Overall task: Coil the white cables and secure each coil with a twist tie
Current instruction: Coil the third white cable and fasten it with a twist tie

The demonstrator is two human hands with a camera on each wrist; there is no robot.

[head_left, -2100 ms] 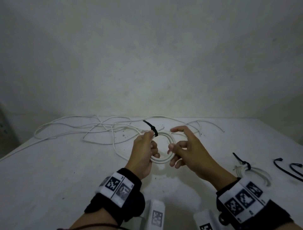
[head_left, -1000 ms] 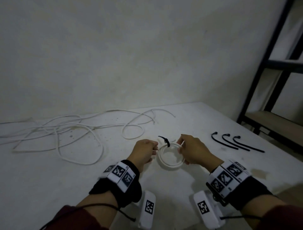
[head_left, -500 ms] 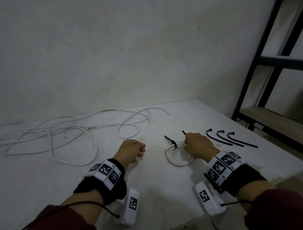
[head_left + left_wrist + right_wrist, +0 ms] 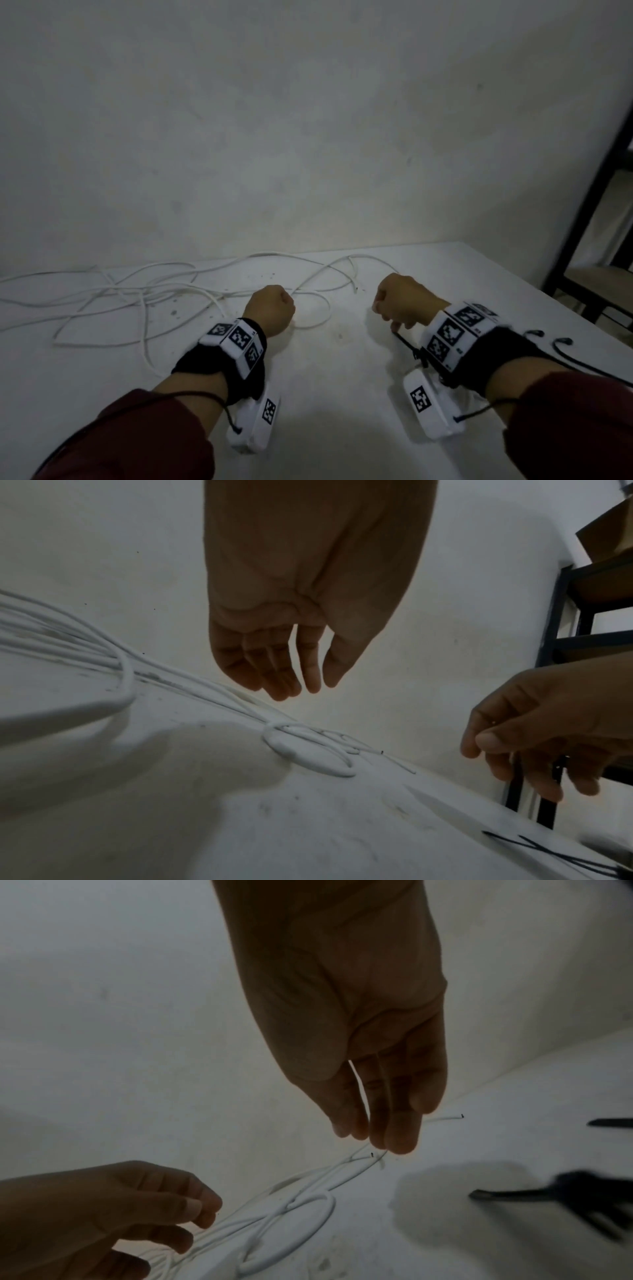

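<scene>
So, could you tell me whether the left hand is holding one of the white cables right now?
No, in the left wrist view the left hand hangs empty with loosely curled fingers above the white cables.

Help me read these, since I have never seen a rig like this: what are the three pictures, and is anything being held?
No machine here: a person works with two bare hands, wearing wristbands with black-and-white markers. One picture comes from a head camera looking down at a white table. The other two come from wrist cameras looking along each palm. The left hand and right hand hang above the table with loosely curled fingers, holding nothing. Loose white cables sprawl on the far left. Black twist ties lie at the right. A tied coil appears mostly hidden under the right wrist.
</scene>
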